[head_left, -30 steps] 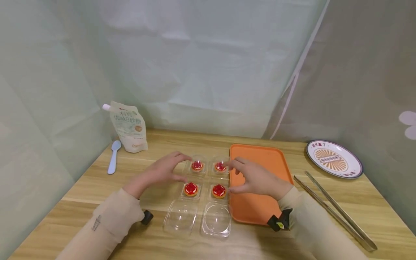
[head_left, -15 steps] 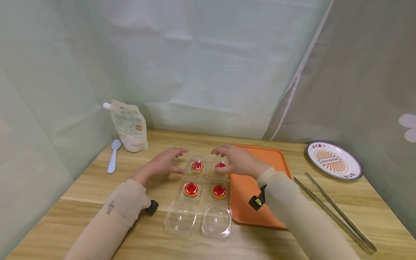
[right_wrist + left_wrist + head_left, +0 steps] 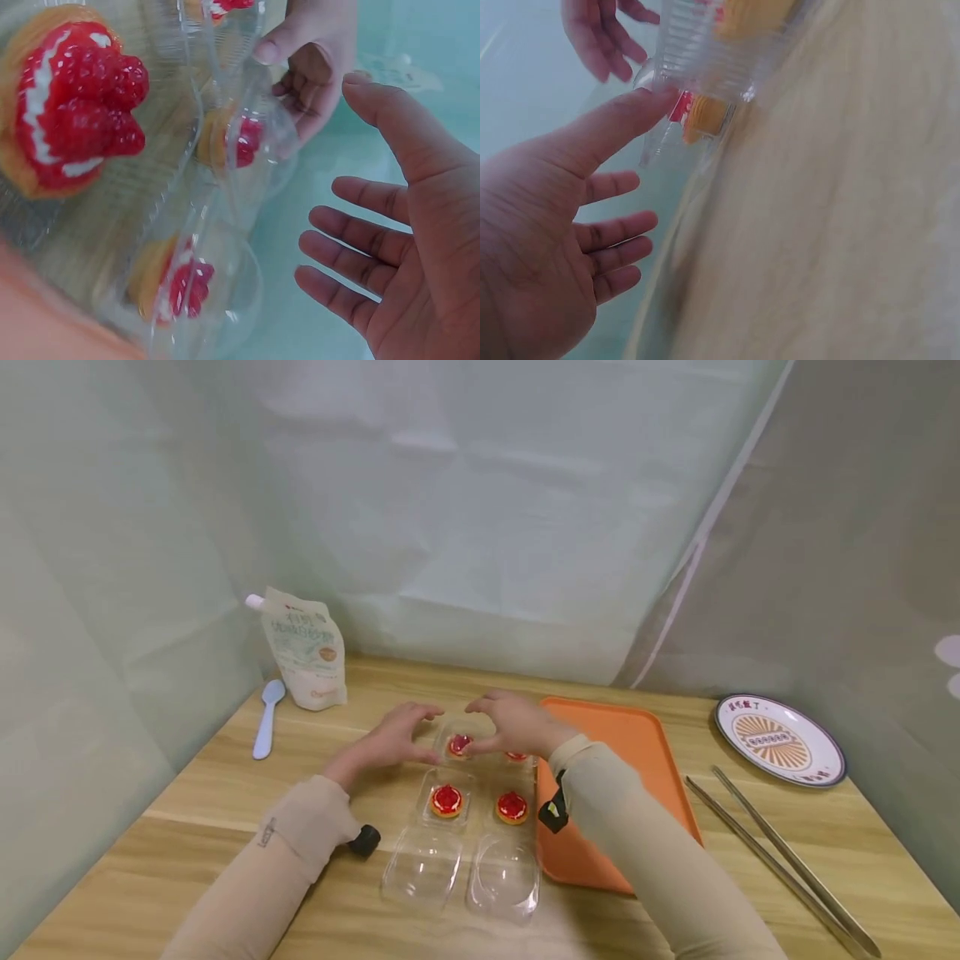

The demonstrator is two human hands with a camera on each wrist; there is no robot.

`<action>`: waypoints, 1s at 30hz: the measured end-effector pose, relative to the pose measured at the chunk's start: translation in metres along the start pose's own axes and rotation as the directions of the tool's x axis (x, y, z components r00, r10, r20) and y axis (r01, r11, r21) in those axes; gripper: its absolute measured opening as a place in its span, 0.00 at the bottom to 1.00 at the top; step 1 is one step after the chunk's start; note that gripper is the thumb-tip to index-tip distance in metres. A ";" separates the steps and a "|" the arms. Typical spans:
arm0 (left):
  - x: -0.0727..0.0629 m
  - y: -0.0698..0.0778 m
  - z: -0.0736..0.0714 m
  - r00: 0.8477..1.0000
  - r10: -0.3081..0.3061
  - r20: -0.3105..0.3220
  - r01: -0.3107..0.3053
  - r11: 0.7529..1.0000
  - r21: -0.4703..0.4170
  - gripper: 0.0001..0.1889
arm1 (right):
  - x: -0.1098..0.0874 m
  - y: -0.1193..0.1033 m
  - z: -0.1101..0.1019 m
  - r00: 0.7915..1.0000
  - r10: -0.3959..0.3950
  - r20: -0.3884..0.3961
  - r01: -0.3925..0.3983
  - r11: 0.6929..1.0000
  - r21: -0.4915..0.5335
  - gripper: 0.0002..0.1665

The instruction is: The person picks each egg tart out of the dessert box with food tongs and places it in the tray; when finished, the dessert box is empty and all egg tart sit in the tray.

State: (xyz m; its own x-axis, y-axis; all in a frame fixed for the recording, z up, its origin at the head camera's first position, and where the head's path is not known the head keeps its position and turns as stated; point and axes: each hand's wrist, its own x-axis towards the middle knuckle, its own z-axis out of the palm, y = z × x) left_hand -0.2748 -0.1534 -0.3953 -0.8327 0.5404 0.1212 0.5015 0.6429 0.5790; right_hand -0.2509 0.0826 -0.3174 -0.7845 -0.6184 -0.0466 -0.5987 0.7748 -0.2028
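Several small red-topped tarts sit in clear plastic boxes. At the back left, a tart (image 3: pixel 460 743) shows through a domed lid, with my left hand (image 3: pixel 397 737) at the left side of its box and my right hand (image 3: pixel 517 724) reaching over from the right. The back right tart (image 3: pixel 517 755) is partly covered by my right hand. Both hands have spread, loosely bent fingers and hold nothing. Nearer me, the front left tart (image 3: pixel 446 801) and front right tart (image 3: pixel 512 807) lie in boxes whose lids (image 3: pixel 423 864) are folded back toward me. Raspberry-like topping and white cream show in the right wrist view.
An orange tray (image 3: pixel 600 852) lies right of the boxes, partly under my right forearm. Farther right are metal tongs (image 3: pixel 795 868) and a patterned plate (image 3: pixel 780 741). A pouch (image 3: pixel 306 652) and a light blue spoon (image 3: pixel 266 722) are at the back left. Fabric surrounds the wooden table.
My right hand has moved left, from beside the right-hand boxes across the back right one toward the back left box. My left hand has shifted slightly right. The tarts stay in place.
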 end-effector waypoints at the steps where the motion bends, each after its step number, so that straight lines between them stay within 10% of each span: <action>1: 0.000 -0.001 0.002 1.000 0.001 -0.005 -0.001 1.000 -0.007 0.44 | 0.002 -0.001 0.002 1.000 0.002 0.003 -0.002 1.000 0.002 0.42; 30: -0.003 -0.006 0.013 0.999 -0.009 -0.036 0.007 0.999 -0.044 0.41 | 0.032 -0.009 0.036 0.997 0.065 0.048 -0.058 0.987 -0.148 0.51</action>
State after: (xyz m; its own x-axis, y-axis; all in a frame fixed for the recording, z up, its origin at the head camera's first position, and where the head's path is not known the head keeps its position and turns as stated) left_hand -0.2722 -0.1518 -0.4101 -0.8449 0.5150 0.1450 0.4846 0.6219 0.6151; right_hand -0.2644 0.0514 -0.3518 -0.8134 -0.5719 -0.1064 -0.5697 0.8201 -0.0532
